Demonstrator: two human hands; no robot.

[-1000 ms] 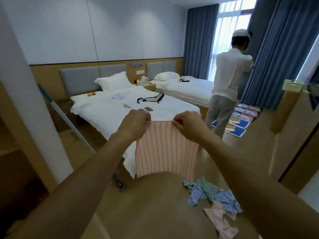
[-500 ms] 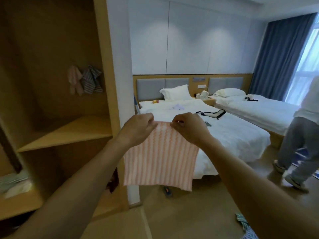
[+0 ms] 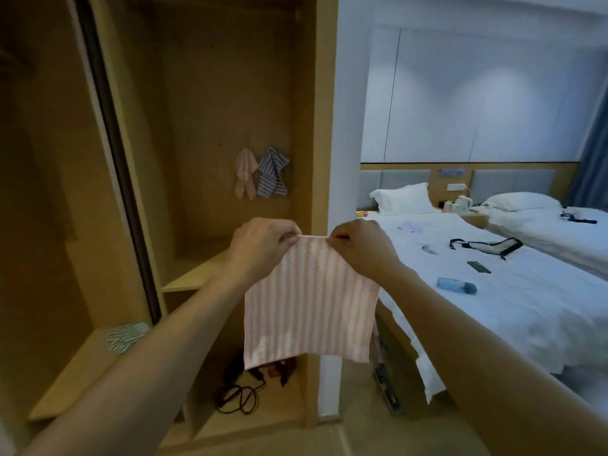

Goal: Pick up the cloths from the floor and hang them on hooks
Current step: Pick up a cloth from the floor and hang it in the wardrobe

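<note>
A pink-and-white striped cloth (image 3: 309, 304) hangs flat in front of me. My left hand (image 3: 263, 246) pinches its top left edge and my right hand (image 3: 360, 248) pinches its top right edge, close together. On the back wall of an open wooden wardrobe (image 3: 316, 126), a pink cloth (image 3: 245, 174) and a blue striped cloth (image 3: 272, 172) hang side by side; the hooks under them are hidden.
A green striped cloth (image 3: 126, 335) lies on a low shelf at the left. Cables (image 3: 238, 394) lie on the wardrobe floor. A dark sliding-door edge (image 3: 115, 153) stands left. Two white beds (image 3: 513, 291) with small items fill the right.
My view has swung left from the beds and the floor cloths to the open wardrobe. Both hands still hold the pink striped cloth by its top edge. The other person has left the view.
</note>
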